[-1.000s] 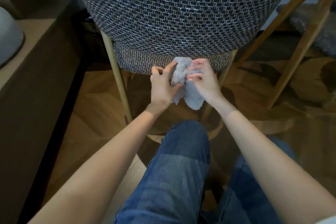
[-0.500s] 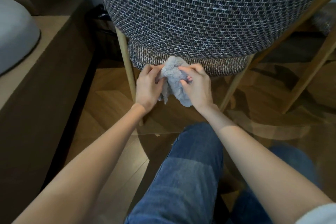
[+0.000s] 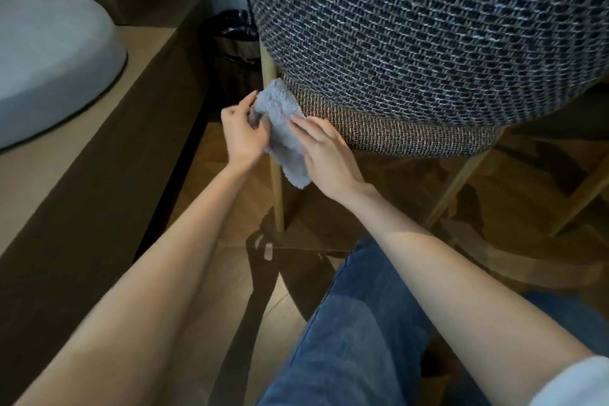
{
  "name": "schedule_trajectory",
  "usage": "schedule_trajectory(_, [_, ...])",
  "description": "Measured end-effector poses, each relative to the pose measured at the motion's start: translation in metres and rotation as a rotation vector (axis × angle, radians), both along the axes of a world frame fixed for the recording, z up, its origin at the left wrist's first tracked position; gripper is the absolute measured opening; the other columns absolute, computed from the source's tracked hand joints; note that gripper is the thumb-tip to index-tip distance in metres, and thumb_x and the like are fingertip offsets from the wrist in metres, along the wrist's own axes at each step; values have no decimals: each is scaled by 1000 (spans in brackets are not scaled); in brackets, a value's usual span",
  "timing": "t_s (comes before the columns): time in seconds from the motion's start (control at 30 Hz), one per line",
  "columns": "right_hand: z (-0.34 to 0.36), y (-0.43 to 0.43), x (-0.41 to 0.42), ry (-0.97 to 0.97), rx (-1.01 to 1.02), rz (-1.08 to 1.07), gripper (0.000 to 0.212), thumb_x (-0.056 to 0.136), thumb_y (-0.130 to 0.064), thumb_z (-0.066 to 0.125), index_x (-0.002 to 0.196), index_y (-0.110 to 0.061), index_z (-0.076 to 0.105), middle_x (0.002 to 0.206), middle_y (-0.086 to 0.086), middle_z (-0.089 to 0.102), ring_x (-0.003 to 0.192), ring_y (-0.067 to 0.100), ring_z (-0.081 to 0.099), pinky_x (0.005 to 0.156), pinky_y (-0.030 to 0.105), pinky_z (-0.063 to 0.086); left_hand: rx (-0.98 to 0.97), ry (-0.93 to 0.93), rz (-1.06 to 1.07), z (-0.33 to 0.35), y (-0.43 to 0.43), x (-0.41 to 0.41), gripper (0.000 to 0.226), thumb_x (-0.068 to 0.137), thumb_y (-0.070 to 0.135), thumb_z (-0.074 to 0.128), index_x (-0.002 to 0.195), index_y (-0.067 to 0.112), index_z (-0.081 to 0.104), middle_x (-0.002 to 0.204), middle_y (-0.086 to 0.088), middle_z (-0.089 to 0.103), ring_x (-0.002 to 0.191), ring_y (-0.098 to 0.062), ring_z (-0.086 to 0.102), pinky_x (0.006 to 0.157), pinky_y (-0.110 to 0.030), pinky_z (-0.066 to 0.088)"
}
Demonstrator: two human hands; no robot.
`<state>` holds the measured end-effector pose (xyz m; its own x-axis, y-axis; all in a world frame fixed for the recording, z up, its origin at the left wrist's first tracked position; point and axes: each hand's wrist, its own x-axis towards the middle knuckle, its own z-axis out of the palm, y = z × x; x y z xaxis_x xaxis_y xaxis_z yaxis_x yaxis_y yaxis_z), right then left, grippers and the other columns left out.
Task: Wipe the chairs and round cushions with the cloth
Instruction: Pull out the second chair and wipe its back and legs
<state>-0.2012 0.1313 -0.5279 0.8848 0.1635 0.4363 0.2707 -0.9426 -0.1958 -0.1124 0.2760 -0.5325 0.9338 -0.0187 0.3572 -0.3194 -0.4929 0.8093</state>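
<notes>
A chair with a dark woven backrest (image 3: 428, 30) and a brown woven seat edge (image 3: 412, 132) fills the upper right; it stands on light wooden legs (image 3: 276, 194). A fluffy grey cloth (image 3: 280, 122) hangs bunched against the seat's left corner, in front of the left leg. My left hand (image 3: 242, 135) pinches the cloth's left side with curled fingers. My right hand (image 3: 324, 152) holds the cloth's right side, its fingers pressing the cloth toward the seat edge. A pale grey round cushion (image 3: 49, 59) lies on the bench at far left.
A low wooden bench (image 3: 82, 148) runs along the left. A black bin with a liner (image 3: 235, 36) stands behind the chair's left leg. More wooden legs (image 3: 590, 188) rise at right over a wood floor. My jeans-clad knees (image 3: 356, 333) are at the bottom.
Both hands and the cloth have shifted from the middle of the seat edge to its left corner by the leg. The view has swung so the cushion shows more.
</notes>
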Motion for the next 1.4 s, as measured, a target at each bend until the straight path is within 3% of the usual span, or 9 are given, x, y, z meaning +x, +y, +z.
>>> schedule_trajectory(0.1, [-5, -17, -13, 9, 13, -57, 64, 88, 7, 52, 147, -13, 38, 155, 3, 33, 144, 27, 24, 120, 44, 18, -255, 36, -53, -3, -26, -19, 39, 87, 25, 58, 121, 6, 59, 95, -4, 65, 88, 0, 59, 79, -24, 52])
schedule_trajectory(0.23, [-1, -38, -27, 92, -1, -110, 68, 91, 5, 46, 152, -21, 28, 161, 2, 17, 149, 21, 9, 121, 32, 3, -517, 239, -36, 11, -59, -24, 52, 86, 32, 69, 131, 10, 54, 135, -5, 51, 124, -14, 48, 105, -27, 39])
schedule_trajectory(0.4, [1, -45, -28, 147, 39, -100, 69, 91, 7, 42, 152, -20, 27, 161, -6, 12, 149, 13, 4, 118, 23, 0, -523, 173, 75, 7, -71, -29, 45, 91, 23, 64, 131, 7, 52, 136, -9, 49, 125, -19, 46, 95, -13, 34])
schedule_trajectory(0.7, [0, -62, -41, 174, 82, -148, 74, 87, 14, 38, 153, -15, 22, 160, -8, 17, 146, 2, 5, 118, 19, 8, -686, 203, 199, -6, -94, -53, 32, 88, 14, 66, 114, 1, 52, 124, -18, 50, 116, -28, 50, 100, -38, 41])
schedule_trajectory(0.83, [1, -51, -40, 152, 116, -201, 75, 86, 13, 40, 152, -17, 24, 160, -5, 17, 148, 11, 7, 121, 30, 13, -769, 231, 185, -17, -101, -63, 25, 88, 10, 65, 109, 11, 50, 122, -16, 55, 115, -25, 55, 102, -42, 45])
schedule_trajectory(1.1, [16, -41, -15, 244, 12, -113, 75, 91, 11, 39, 154, -23, 15, 161, -6, 8, 149, 16, 3, 122, 33, 1, -668, -44, 376, 7, -46, -18, 17, 85, 15, 63, 97, 17, 52, 111, -13, 55, 105, -31, 55, 90, -50, 47])
schedule_trajectory(1.2, [21, -31, 0, 292, -13, -126, 79, 91, 9, 38, 154, -28, 10, 162, -6, 1, 149, 19, -1, 120, 31, -6, -528, -153, 253, 21, -30, 9, 33, 86, 12, 63, 115, -1, 52, 118, -17, 53, 115, -32, 51, 98, -49, 42])
schedule_trajectory(1.33, [20, -23, 2, 275, -102, -165, 84, 88, 7, 42, 155, -26, 4, 162, -2, -4, 149, 21, -4, 118, 32, -10, -387, -132, 65, 19, -38, 39, 41, 87, 18, 63, 119, -3, 48, 123, -21, 50, 117, -36, 49, 98, -51, 42])
schedule_trajectory(1.4, [20, -19, 0, 263, -119, -200, 84, 88, 5, 44, 155, -27, 4, 162, -2, -4, 149, 21, -4, 120, 34, -8, -335, -91, 24, 15, -45, 47, 42, 88, 13, 64, 122, -4, 47, 128, -21, 49, 120, -36, 48, 100, -40, 42])
